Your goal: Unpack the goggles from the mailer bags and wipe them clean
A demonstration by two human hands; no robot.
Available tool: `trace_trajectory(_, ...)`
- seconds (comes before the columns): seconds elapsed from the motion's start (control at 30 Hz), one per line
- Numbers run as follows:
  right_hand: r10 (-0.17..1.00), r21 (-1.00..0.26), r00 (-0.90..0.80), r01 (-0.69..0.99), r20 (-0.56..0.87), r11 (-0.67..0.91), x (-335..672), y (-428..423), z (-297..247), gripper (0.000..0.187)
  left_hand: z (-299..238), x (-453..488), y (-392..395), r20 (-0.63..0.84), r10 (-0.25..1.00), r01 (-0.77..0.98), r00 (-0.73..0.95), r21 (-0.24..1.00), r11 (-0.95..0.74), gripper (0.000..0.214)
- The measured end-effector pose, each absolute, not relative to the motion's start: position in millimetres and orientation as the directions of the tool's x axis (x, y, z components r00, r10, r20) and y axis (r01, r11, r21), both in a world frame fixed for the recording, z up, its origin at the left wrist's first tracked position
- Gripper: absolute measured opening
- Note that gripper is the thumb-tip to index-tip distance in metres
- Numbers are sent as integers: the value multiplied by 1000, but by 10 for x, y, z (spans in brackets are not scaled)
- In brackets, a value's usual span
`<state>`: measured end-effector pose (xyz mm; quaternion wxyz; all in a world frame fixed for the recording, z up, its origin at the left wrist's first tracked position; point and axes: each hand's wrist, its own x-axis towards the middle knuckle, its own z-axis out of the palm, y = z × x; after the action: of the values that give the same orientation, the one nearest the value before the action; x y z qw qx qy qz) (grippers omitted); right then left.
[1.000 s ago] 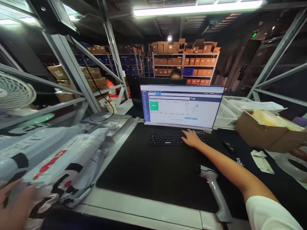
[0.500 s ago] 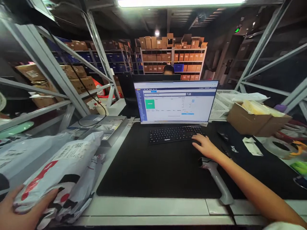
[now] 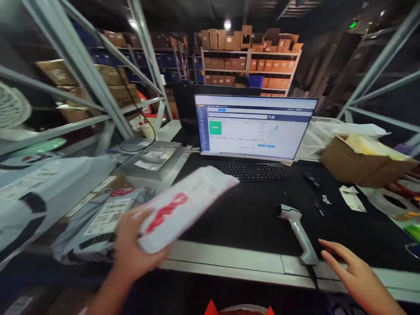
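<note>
Desk mat (image 3: 229,227) now under parcel (image 3: 183,205) lifted by left hand (image 3: 131,249).

1. Monitor (image 3: 256,127) upright at back of tabletop (image 3: 229,262); screen lit, white page with a green square at upper left.
2. Black keyboard (image 3: 251,171) just in front of the monitor, on a black mat (image 3: 249,218).
3. Grey weighing scale (image 3: 154,162) left of the keyboard, a cable running up from behind it.
4. Open cardboard box (image 3: 357,159) at right, yellowish contents showing.
5. Tape roll (image 3: 392,203) near the right edge; crumpled paper slip (image 3: 351,199) beside it.
6. Black mouse (image 3: 310,180) right of the keyboard.
7. Pile of grey mailers (image 3: 49,192) at left.
8. Shelving (image 3: 249,65) in background, stacked with brown cartons.
</note>
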<state>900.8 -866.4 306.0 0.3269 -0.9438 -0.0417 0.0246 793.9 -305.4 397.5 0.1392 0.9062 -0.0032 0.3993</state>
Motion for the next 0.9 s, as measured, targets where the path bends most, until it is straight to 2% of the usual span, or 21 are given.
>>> trace_trajectory(0.07,127,-613,992,88,-21,-786,9017,-8590,2966,59,3707,8100,-3387,697,89,-172,712,295,-940,69)
trace_trajectory(0.2,198,-558,978,130,-62,-819,9111,-8430,2883,68,3257,8274,-4001,635,179,-154,752,433,-888,65)
trace_trajectory(0.37,103,-476,984,22,-146,-879,9394,-8184,2950,68,3082,8114,-4096,354,244,-34,903,625,-780,75)
trace_trajectory(0.43,63,-429,978,-28,-197,-903,9521,-8082,2958,59,3098,8117,-3921,215,255,15,943,735,-677,79)
trace_trajectory(0.5,45,-409,975,-50,-219,-911,9601,-8007,2950,44,3110,8178,-3731,100,280,92,955,796,-598,76)
trace_trajectory(0.57,20,-489,980,-80,-197,-869,9604,-7980,2952,32,3101,8254,-3601,20,295,164,955,794,-586,70)
trace_trajectory(0.63,-13,-707,983,-142,-185,-693,9525,-8013,2991,30,3077,8303,-3567,-16,275,184,961,780,-597,65)
trace_trajectory(0.7,5,-919,972,-222,-237,-324,9382,-8102,3075,32,3067,8308,-3617,0,246,148,969,799,-583,64)
trace_trajectory(0.73,51,-958,961,-266,-272,-108,9297,-8161,3130,33,3076,8296,-3662,22,226,115,974,810,-575,67)
trace_trajectory(0.8,158,-918,944,-322,-291,232,9120,-8285,3242,34,3128,8262,-3764,63,154,39,986,814,-580,71)
trace_trajectory(0.83,200,-881,937,-340,-287,329,9034,-8339,3291,34,3168,8247,-3815,70,112,11,991,802,-598,72)
trace_trajectory(0.9,249,-853,929,-355,-275,383,8878,-8410,3367,38,3257,8231,-3913,70,41,-26,997,753,-657,71)
